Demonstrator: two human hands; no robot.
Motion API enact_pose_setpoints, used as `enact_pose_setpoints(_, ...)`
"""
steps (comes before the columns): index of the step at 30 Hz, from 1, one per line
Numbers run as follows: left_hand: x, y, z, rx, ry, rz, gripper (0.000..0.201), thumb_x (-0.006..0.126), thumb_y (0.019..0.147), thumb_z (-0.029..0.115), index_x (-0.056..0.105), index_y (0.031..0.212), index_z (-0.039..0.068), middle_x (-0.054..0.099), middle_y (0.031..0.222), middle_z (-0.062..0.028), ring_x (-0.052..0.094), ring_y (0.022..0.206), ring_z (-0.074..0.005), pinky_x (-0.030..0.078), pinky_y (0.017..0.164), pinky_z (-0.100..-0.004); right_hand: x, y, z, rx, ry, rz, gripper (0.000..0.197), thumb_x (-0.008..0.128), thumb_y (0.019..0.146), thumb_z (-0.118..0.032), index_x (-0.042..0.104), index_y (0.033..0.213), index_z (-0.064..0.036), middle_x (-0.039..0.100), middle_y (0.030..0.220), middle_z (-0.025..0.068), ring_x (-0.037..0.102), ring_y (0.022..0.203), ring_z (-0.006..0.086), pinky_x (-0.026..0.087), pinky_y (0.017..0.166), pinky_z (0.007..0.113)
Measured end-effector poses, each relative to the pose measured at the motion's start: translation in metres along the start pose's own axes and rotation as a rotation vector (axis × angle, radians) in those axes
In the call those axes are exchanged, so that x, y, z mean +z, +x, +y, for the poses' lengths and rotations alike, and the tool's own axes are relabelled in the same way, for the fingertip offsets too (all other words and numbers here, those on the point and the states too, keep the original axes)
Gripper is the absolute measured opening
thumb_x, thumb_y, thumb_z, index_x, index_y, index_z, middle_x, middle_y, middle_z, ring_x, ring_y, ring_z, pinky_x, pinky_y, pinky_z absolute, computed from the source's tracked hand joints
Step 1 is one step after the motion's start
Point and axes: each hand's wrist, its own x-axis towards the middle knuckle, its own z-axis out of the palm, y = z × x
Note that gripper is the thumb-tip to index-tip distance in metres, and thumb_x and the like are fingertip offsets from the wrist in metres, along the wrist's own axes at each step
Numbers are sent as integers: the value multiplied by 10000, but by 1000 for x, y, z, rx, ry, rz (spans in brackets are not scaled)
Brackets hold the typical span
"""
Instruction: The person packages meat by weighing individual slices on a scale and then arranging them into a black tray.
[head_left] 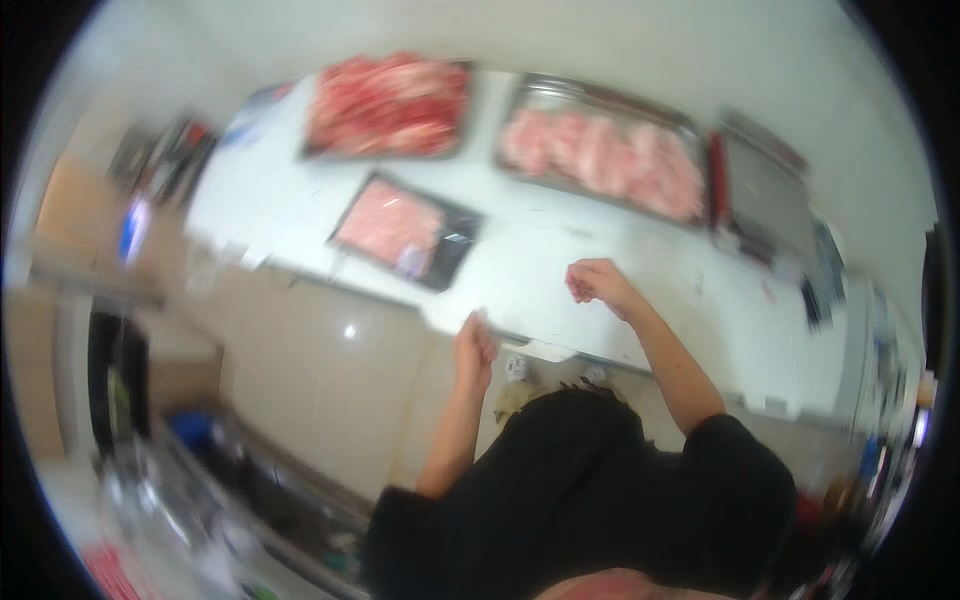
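Observation:
My left hand hovers at the near edge of the white table, its fingers curled in and nothing visible in them. Over the tabletop, my right hand has its fingers bent together; a reddish patch shows at the fingertips, too blurred to tell what it is. Up and left of my left hand lies a black packaged tray of pale pink meat, with shiny clear film over it. Neither hand touches it.
Behind stand a tray heaped with red meat and a metal tray of pale pink meat pieces. Right of them is a grey flat-topped device or tray, blurred. A dark small object lies near the right end. Shelving stands lower left.

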Motion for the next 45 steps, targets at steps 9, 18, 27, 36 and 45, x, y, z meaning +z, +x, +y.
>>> enact_pose_setpoints(9, 135, -35, -77, 97, 435, -542, 398, 645, 1064, 219, 460, 721, 139, 375, 617, 66, 318, 531, -54, 226, 484, -258, -140, -174, 58, -127, 182, 591, 267, 633, 1039, -307, 721, 947, -73, 670, 794, -1, 635, 715, 101, 511, 654, 270)
enact_pose_setpoints(18, 259, -46, -171, 289, 661, -619, 384, 597, 1076, 166, 437, 729, 131, 352, 608, 53, 301, 530, -60, 213, 482, -260, -473, -303, 165, -561, -439, 1677, 198, 780, 908, -178, 763, 1084, -91, 722, 1005, 88, 695, 944, 228, 544, 776, 362)
enact_pose_setpoints(27, 324, -87, -298, 132, 721, -630, 214, 614, 986, 88, 576, 777, 61, 502, 643, 13, 420, 579, -72, 284, 538, -238, -609, -290, 129, -32, -758, 1250, 201, 795, 878, -262, 792, 1030, -131, 711, 1112, 95, 632, 1112, 360, 496, 944, 489)
enact_pose_setpoints(36, 349, -90, -346, -112, 688, -833, 264, 619, 1059, 281, 660, 1038, 21, 635, 805, -63, 572, 688, -159, 444, 635, -285, -542, -382, 89, -512, -926, 1352, 102, 691, 872, -89, 746, 957, -99, 694, 951, 123, 657, 963, 371, 527, 806, 460)
enact_pose_setpoints(45, 377, -61, -370, -502, 556, -606, 651, 547, 1066, 549, 511, 1485, 52, 631, 1409, -170, 645, 1247, -323, 538, 1050, -473, -315, -391, 76, -545, -1089, 68, 133, 673, 795, -163, 740, 762, -53, 713, 793, 190, 718, 807, 391, 550, 674, 522)
